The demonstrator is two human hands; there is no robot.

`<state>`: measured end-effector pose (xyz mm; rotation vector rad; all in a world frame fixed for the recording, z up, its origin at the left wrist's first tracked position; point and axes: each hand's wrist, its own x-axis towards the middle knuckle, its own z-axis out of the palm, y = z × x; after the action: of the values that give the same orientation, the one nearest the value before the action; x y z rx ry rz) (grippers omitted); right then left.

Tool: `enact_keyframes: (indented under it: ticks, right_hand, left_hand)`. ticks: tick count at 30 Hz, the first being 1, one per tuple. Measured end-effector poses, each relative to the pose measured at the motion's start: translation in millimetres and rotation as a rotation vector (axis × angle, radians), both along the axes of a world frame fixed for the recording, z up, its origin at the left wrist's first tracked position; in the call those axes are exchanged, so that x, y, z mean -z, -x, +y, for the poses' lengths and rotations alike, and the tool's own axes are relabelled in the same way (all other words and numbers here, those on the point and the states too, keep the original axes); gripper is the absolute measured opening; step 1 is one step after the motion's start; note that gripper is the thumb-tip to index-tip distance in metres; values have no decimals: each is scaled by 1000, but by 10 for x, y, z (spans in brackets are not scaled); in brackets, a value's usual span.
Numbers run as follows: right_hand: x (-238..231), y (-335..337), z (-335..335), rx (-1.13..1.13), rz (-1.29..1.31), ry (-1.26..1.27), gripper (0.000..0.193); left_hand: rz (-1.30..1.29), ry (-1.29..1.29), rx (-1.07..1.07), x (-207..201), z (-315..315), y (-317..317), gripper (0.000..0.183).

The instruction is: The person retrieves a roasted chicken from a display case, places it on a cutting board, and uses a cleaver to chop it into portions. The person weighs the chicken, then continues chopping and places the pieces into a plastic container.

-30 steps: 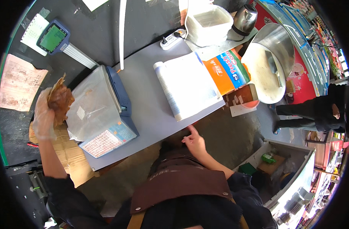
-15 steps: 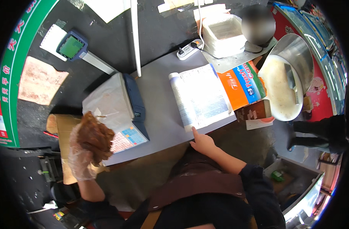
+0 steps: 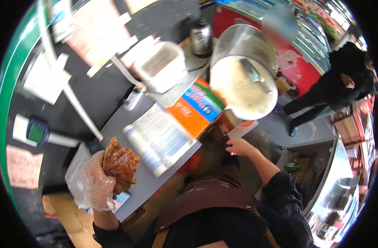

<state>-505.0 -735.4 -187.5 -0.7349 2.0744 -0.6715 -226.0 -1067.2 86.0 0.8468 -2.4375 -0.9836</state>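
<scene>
Grey tabletop against a dark wall. Left hand, gloved, clamped on brown meat at its right side, long axis roughly fore-and-aft. Right hand, farther from the meat, loosely curled, apparently empty. Beyond it, a white board bearing a cleaver.

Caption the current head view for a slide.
Left hand in clear plastic holds crinkled brown food at a grey table; the bare right hand appears empty.

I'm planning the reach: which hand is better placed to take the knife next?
Probably the right hand: it looks empty and nearer the knife, while the gloved left hand holds the brown food.
</scene>
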Motion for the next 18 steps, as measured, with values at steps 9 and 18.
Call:
enact_keyframes:
  ticks: [9, 18]
  right_hand:
    - [528, 3274, 1098, 350, 732, -137, 41]
    - [1187, 4413, 1120, 323, 524, -202, 52]
  left_hand:
    - [-93, 137, 296, 670, 1064, 3044, 50]
    - [-615, -79, 228, 2479, 2108, 6116, 40]
